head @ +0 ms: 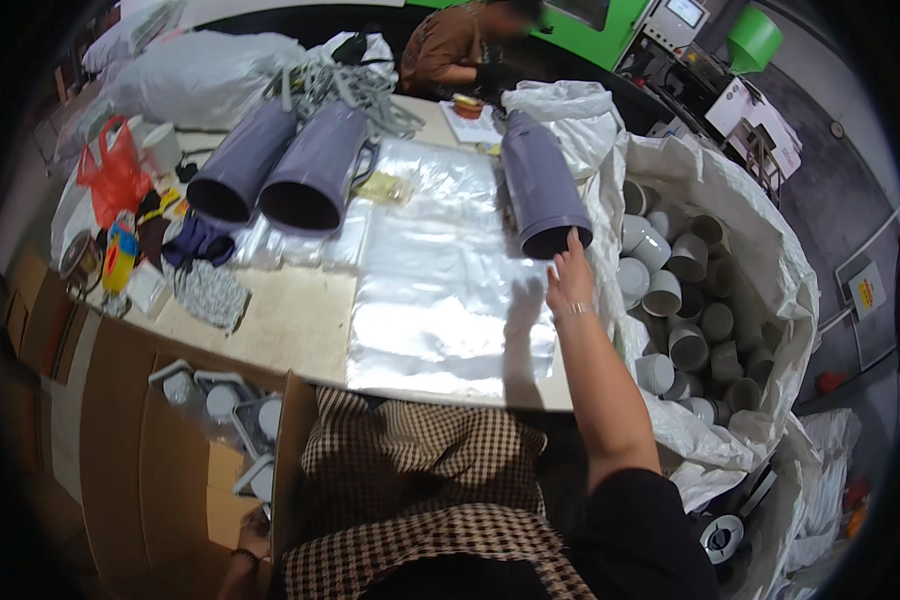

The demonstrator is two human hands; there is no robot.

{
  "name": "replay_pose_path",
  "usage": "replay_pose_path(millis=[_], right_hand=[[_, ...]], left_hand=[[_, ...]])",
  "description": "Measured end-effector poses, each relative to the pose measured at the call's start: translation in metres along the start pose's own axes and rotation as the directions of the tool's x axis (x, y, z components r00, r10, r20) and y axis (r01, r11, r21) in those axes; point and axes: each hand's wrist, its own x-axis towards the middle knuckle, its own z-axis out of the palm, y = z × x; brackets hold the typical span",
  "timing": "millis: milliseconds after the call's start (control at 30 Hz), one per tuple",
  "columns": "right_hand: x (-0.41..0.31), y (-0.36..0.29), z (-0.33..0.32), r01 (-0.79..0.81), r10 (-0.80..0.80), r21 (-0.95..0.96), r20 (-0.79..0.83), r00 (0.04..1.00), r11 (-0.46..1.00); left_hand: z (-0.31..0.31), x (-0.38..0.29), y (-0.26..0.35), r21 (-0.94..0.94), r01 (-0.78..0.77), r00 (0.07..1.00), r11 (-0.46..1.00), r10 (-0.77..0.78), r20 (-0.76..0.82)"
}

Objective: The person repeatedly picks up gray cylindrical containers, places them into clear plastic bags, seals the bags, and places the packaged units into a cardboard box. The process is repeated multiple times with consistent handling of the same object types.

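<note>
My right hand [572, 276] reaches to the open bottom rim of a purple-grey vacuum flask shell [544, 176] lying at the right of the table, with fingertips at that rim. Whether they grip it is unclear. Down at the left, my left hand [252, 537] is inside an open cardboard box [116, 435], in shadow. It is close to one of several flasks [221, 403] with white lids and handles, in clear wrapping. What its fingers hold is hard to make out. Flat clear plastic bags [435, 300] lie stacked before me.
Two more flask shells [311, 180] lie at the back left, near a heap of grey plastic handles [345, 86]. A large white woven sack [787, 300] of grey and white cups [688, 259] stands at the right. A red plastic bag [116, 180] is far left. A person [446, 49] sits opposite.
</note>
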Motion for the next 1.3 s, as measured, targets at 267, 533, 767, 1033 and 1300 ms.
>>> replay_pose_path(millis=[267, 533, 767, 1033, 1300], right_hand=[[0.039, -0.027, -0.002, -0.12, 0.014, 0.311, 0.322, 0.947, 0.943], [-0.146, -0.204, -0.215, 0.464, -0.196, -0.378, 0.567, 0.8, 0.801], [-0.268, -0.203, -0.3, 0.904, -0.5, -0.318, 0.755, 0.424, 0.287], [-0.409, -0.106, -0.64, -0.415, 0.391, -0.904, -0.348, 0.852, 0.099], [-0.381, -0.193, -0.527, -0.403, -0.106, -0.858, -0.39, 0.915, -0.318]], left_hand=[[-0.25, 0.092, 0.151, -0.727, -0.177, 0.938, 0.663, -0.111, -0.33], [-0.395, 0.186, 0.465, -0.792, -0.521, 0.771, -0.319, 0.221, -0.597], [-0.316, 0.037, 0.62, -0.607, -0.624, -0.165, -0.492, 0.843, -0.512], [-0.33, 0.082, 0.593, -0.829, -0.415, 0.15, -0.375, 0.871, -0.469], [-0.337, 0.123, 0.53, -0.897, -0.356, 0.608, -0.261, 0.665, -0.434]])
